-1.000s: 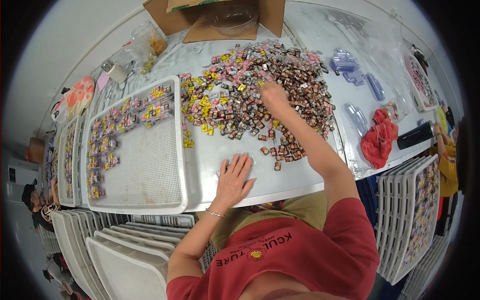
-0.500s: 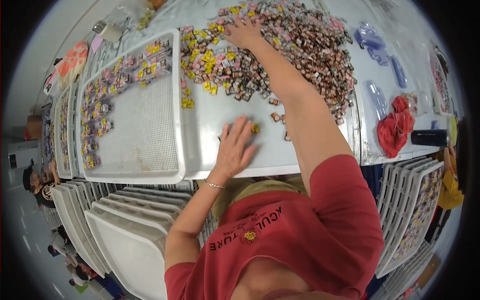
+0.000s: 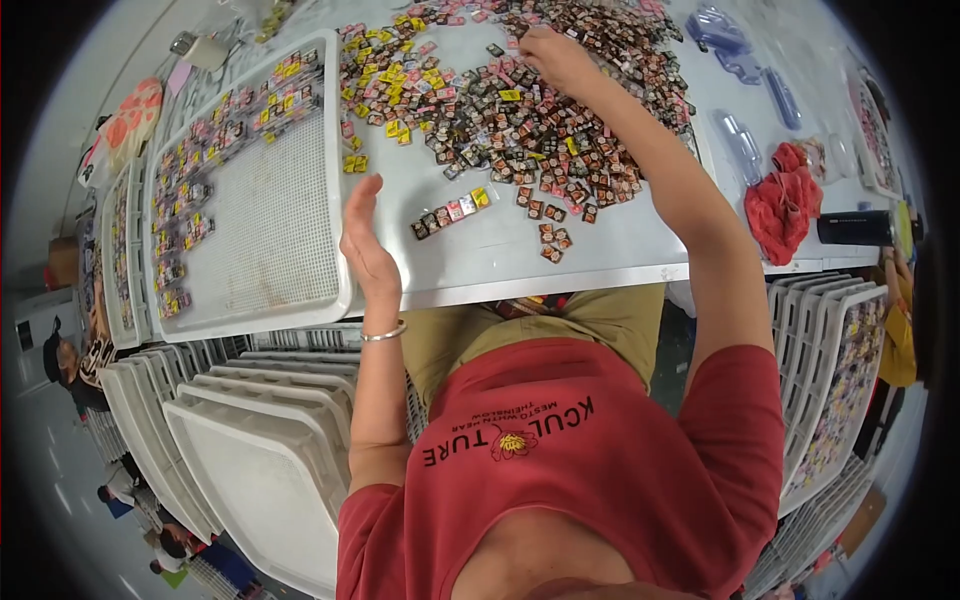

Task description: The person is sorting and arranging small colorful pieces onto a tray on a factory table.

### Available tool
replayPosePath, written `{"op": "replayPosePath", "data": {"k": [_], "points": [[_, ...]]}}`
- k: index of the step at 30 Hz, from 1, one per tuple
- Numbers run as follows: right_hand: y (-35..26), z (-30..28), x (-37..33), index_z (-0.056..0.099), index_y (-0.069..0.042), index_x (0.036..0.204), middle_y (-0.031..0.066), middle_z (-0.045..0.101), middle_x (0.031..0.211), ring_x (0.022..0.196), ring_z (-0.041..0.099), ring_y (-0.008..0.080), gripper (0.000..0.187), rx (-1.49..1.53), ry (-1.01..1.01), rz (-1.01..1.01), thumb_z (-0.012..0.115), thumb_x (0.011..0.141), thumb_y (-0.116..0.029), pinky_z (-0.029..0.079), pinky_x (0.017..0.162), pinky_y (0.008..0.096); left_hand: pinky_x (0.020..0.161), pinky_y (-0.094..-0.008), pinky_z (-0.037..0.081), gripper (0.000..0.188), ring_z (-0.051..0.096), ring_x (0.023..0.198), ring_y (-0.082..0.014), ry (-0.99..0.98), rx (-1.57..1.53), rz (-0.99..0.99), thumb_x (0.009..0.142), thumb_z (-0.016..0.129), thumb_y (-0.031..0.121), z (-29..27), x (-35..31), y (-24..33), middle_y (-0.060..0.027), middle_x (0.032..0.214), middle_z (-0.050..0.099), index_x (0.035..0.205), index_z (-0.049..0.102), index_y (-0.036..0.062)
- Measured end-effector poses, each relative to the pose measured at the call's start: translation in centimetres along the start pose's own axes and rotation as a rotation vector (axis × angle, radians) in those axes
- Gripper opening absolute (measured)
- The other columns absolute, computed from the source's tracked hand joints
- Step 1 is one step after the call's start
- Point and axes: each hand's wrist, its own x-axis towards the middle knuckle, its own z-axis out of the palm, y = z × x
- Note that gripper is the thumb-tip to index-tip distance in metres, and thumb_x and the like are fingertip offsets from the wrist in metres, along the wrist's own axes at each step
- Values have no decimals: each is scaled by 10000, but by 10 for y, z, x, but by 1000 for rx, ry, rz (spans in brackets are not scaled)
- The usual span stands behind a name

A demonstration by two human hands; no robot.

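Note:
My left hand (image 3: 368,245) is raised, its fingers stretched and seen edge-on, beside the right rim of a white mesh tray (image 3: 337,220). Nothing shows in it. To its right, a short row of small square packets (image 3: 450,213) in black, white, pink and yellow lies on the white table (image 3: 400,275), with what looks like clear plastic around it. My right hand (image 3: 560,62) reaches over the far part of a large heap of small packets (image 3: 530,130). Its fingers are bent and bunched together; whatever they hold is hidden.
Filled rows of packets (image 3: 205,150) line the tray's far and left sides. Clear plastic shells (image 3: 725,40), a red cloth (image 3: 785,205) and a black box-like thing (image 3: 855,228) are at the right. White trays (image 3: 250,455) stack below the table; other people work at both sides.
My left hand has moved left and turned on edge, uncovering the row of packets. My right hand has shifted right, its spread fingers now bunched. The near heap of packets has spread toward me.

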Motion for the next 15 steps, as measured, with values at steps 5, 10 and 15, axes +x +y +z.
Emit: {"op": "replayPosePath", "data": {"k": [5,10,15], "points": [[-51,-29,-35,549,-119,1152,130,529,1210,1026,558,328,392,-191,168,-34,661,778,-152,462,816,438,965,-424,371,467,480,1131,-343,-279,472,371,781,675,165,17,-19,-25,-176,1173,549,1195,534,2],[-135,-55,-122,506,-145,1251,152,417,1335,1245,383,328,573,93,7,37,690,743,-336,288,999,511,1028,-416,321,544,399,1231,-348,-299,689,363,759,712,177,23,-33,-29,-153,1217,536,1240,509,22],[-164,-51,-178,426,-202,1357,164,265,1449,1356,174,397,707,93,-83,173,662,743,-463,149,1025,626,1023,-440,318,613,381,1243,-364,-107,501,281,715,748,234,25,-29,-23,-164,1277,482,1235,506,15]]}}
